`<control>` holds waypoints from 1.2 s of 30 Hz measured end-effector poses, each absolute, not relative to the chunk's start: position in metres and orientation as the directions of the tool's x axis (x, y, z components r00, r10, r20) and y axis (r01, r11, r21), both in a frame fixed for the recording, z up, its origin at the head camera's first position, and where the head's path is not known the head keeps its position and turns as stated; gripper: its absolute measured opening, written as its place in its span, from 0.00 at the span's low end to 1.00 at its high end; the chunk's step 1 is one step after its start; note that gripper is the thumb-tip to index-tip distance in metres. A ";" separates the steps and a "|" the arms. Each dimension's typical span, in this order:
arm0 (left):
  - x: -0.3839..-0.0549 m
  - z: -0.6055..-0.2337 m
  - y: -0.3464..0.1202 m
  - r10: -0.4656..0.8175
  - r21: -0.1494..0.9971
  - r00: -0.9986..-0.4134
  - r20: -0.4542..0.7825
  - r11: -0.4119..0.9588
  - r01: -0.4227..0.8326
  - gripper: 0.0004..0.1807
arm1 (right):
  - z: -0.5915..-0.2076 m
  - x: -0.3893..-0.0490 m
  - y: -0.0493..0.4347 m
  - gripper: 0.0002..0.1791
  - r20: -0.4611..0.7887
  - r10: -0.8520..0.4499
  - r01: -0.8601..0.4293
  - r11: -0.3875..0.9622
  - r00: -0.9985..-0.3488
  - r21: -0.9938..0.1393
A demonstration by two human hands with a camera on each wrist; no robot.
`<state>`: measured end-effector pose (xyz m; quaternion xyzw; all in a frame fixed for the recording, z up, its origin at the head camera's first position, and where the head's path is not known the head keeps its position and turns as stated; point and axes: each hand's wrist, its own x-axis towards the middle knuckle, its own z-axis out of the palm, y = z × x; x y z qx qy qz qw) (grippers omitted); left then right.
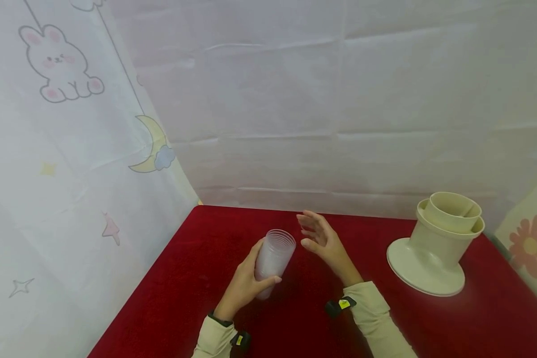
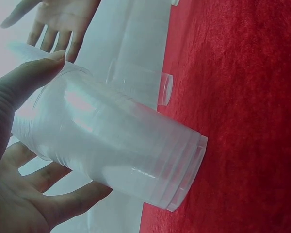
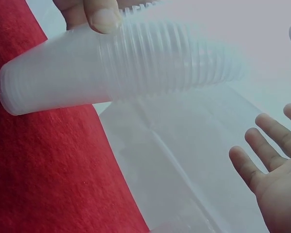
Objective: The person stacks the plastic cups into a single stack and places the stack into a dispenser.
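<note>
My left hand (image 1: 243,283) grips a stack of clear plastic cups (image 1: 275,253), thumb on one side and fingers on the other. The stack tilts, its rims up and toward the right hand; the ridged rims show in the right wrist view. Beside those rims is my right hand (image 1: 326,243), fingers spread and apart from the stack, holding nothing. A single clear cup (image 2: 140,85) appears beyond the stack in the left wrist view; I cannot make it out in the head view.
A cream plastic piece (image 1: 438,253) with a wide round base and nested cylindrical tops stands at the right of the red cloth-covered table (image 1: 174,298). Pale hanging sheets (image 1: 268,124) close in the back and sides, the left one printed with a rabbit and moon.
</note>
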<state>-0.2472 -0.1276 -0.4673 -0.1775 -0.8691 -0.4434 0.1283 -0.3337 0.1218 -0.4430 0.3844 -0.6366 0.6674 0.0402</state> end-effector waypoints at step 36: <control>-0.246 -0.466 -0.128 0.190 0.733 -0.909 0.371 0.541 0.413 0.52 | -0.443 -0.339 0.131 0.42 0.554 -0.386 -0.548 -0.138 -0.737 -0.825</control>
